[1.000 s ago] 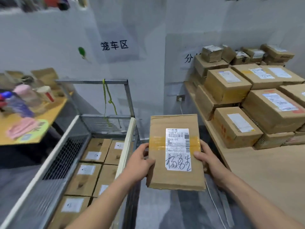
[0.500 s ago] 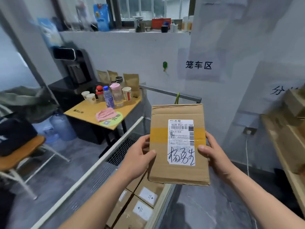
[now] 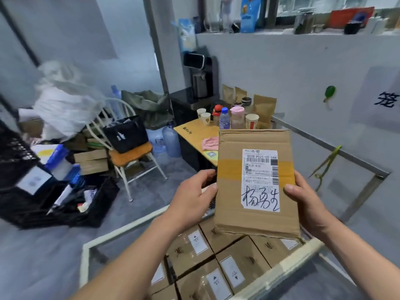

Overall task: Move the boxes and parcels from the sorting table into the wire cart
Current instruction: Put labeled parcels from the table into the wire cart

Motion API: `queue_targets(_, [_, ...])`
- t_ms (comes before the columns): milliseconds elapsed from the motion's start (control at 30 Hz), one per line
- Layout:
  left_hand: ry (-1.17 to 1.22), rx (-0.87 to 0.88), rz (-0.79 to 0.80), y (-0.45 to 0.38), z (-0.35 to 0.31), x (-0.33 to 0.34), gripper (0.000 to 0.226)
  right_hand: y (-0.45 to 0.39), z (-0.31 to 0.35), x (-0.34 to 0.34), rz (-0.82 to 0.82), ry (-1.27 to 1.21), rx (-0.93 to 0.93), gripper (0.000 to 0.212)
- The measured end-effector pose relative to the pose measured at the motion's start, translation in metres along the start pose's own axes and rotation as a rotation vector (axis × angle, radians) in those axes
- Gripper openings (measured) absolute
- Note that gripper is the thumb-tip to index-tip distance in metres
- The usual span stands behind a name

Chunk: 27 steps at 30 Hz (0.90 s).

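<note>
Cardboard is what the flat parcel [image 3: 256, 182] is made of. It is gripped at its sides by the left hand [image 3: 192, 198] and the right hand [image 3: 309, 204], above the wire cart [image 3: 287, 269]. If it is dropped from up here, it could land crooked or hit the rim. The cart is packed with brown boxes [image 3: 218, 258] in neat rows.

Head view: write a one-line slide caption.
Both hands, left and right, hold a labelled cardboard parcel above the wire cart of stacked boxes.
</note>
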<state>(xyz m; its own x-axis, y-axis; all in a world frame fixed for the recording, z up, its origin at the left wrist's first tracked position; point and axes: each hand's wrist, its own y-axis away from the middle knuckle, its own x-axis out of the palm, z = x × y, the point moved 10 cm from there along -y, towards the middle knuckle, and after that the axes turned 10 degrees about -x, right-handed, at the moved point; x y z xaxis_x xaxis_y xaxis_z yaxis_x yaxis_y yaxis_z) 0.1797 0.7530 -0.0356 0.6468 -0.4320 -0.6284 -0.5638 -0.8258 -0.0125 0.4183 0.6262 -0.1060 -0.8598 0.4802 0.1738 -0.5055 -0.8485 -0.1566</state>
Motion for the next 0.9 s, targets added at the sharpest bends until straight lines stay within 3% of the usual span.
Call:
queue_targets(67, [-0.107,-0.029,-0.077,0.004,0.007,-0.009,0.042,-0.016,-0.008,0.01,0.063,-0.026,0.007,0.1])
queue_targets(200, [-0.271,-0.118,-0.149,0.014,0.031,-0.022,0.046,-0.04,-0.03,0.034,0.141,-0.109,0.05,0.105])
queue_targets(300, [-0.389,-0.169,-0.156,0.018,0.054,-0.03,0.047,-0.05,-0.045,0.063,0.236,-0.122,0.072,0.088])
queue_targets(433, [-0.51,-0.23,-0.142,0.021,0.09,-0.039,0.048,-0.057,-0.072,0.095,0.314,-0.085,0.122,0.083])
queue_targets(567, [-0.542,-0.265,-0.129,0.023,0.129,-0.046,0.05,-0.058,-0.1,0.121,0.363,-0.046,0.173,0.084])
queue_targets(767, [-0.556,-0.317,-0.115,0.016,0.188,-0.063,0.05,-0.056,-0.136,0.159,0.387,0.008,0.248,0.102])
queue_targets(900, [-0.56,-0.364,-0.093,0.015,0.227,-0.069,0.05,-0.052,-0.166,0.179,0.402,0.021,0.314,0.088])
